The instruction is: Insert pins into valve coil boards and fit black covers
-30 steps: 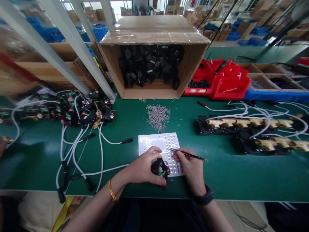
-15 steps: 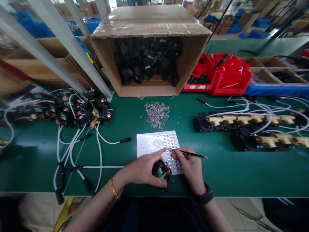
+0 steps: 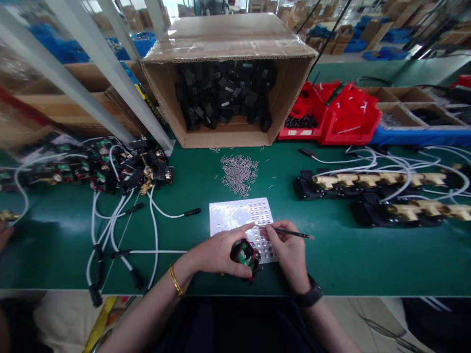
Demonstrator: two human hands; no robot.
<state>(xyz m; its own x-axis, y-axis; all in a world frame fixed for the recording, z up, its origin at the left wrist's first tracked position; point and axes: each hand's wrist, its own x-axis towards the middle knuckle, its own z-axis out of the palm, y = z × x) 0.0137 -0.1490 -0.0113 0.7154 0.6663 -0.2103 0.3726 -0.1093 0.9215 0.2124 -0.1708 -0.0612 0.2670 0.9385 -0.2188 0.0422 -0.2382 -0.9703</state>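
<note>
My left hand (image 3: 217, 252) is closed around an open black housing with a green circuit board (image 3: 245, 255) and red wires inside. Its index finger stretches over a white sheet (image 3: 226, 215) that carries rows of small shiny round dots (image 3: 263, 213). Between thumb and fingers, my right hand (image 3: 292, 255) pinches slim dark tweezers (image 3: 294, 233). Their pale tip points left, close to my left index fingertip above the dots; whether it grips a dot is too small to tell.
Behind the sheet lies a pile of small metal pins (image 3: 239, 174), before a cardboard box (image 3: 228, 37) of black parts. Wired assemblies (image 3: 128, 171) lie left, brass fittings (image 3: 368, 180) right, red bins (image 3: 349, 122) back right. Another person's hand (image 3: 4, 235) shows at the left edge.
The view has shifted slightly. The housing has tilted a little in my left hand, and the tweezers stay near my left fingertip. Another person's hand has come in at the left edge.
</note>
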